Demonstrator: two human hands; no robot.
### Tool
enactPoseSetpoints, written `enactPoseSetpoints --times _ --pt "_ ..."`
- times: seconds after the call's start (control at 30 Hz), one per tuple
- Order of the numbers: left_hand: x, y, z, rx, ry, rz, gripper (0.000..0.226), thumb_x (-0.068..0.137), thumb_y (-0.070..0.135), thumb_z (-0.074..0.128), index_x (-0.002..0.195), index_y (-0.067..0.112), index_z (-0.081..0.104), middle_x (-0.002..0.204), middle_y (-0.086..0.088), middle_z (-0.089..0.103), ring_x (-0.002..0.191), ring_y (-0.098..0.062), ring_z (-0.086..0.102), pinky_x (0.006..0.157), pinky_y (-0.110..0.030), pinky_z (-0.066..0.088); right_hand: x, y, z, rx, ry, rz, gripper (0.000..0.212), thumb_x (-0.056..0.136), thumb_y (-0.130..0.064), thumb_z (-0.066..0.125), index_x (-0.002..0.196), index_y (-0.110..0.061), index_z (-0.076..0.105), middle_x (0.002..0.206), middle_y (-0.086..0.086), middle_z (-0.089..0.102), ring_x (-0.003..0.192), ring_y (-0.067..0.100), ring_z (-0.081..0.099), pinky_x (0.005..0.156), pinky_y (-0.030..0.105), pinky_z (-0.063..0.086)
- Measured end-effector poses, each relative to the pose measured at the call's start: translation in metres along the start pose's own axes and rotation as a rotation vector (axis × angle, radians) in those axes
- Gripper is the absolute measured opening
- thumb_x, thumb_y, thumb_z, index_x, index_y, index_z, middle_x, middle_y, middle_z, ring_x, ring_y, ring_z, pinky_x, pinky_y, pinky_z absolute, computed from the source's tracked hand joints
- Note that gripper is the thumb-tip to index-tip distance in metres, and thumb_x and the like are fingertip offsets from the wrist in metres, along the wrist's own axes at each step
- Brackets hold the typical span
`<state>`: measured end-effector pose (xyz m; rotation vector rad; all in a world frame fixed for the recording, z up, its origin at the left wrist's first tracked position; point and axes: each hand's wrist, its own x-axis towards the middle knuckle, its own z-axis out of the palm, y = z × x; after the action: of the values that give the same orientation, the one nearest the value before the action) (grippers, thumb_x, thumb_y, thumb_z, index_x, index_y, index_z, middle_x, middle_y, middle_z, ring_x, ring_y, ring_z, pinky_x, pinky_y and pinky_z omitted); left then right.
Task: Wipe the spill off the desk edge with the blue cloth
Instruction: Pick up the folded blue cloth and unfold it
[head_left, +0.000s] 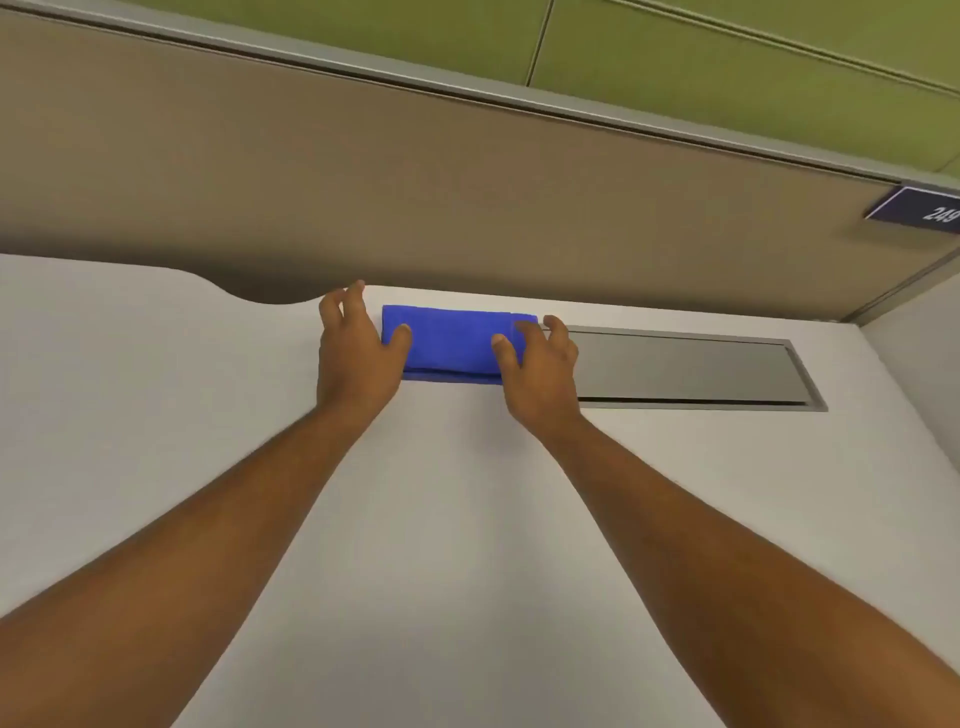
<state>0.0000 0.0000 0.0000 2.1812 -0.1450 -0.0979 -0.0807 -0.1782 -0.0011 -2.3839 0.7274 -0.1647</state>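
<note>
A folded blue cloth (451, 343) lies flat on the white desk (441, 519), close to the desk's far edge by the partition. My left hand (353, 353) rests at the cloth's left end, thumb on the fabric and fingers spread on the desk beside it. My right hand (537, 364) lies on the cloth's right end, thumb and fingertips pressing the fabric, fingers apart. Neither hand has closed around the cloth. No spill is visible on the desk surface.
A grey metal cable flap (691, 369) is set into the desk just right of the cloth. A brown partition wall (467, 182) rises behind the far edge, with a curved cutout (270, 291) at the left. A dark number plate (919, 210) hangs at the right.
</note>
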Motion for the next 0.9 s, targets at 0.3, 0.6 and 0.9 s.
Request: enactPoseSetpoints --times 0.3,0.6,0.9 --pt "0.032 -0.003 0.018 -0.226 -0.151 -0.389 0.088 0.092 0.016 0.078 0.164 0.013 0.029 0.152 -0.013 0.054 0.132 -0.033 0.058 0.092 -0.034 0.048 0.024 -0.002 0.009 0.385 0.063 0.396 0.070 0.091 -0.018 0.080 0.150 -0.014 0.042 0.147 0.011 0.054 0.131 0.032 0.058 0.104 0.038 0.052" --pt "-0.046 0.010 -0.018 -0.625 -0.342 -0.501 0.026 0.085 0.007 0.073 0.110 0.013 0.075 0.112 -0.010 0.080 0.107 -0.029 0.073 0.095 -0.043 0.059 -0.044 0.003 -0.011 0.676 0.001 0.432 0.076 0.082 -0.010 0.088 0.144 -0.024 0.045 0.139 0.003 0.055 0.116 0.023 0.061 0.075 0.025 0.055" --pt "-0.180 -0.007 -0.094 -0.947 -0.494 -0.495 0.036 0.097 0.010 0.067 0.132 0.019 0.070 0.125 -0.007 0.078 0.107 -0.025 0.074 0.092 -0.043 0.057 -0.220 0.015 -0.051 0.801 -0.051 0.426 0.096 0.072 -0.028 0.096 0.149 -0.044 0.041 0.133 -0.001 0.062 0.116 0.020 0.069 0.086 0.035 0.059"
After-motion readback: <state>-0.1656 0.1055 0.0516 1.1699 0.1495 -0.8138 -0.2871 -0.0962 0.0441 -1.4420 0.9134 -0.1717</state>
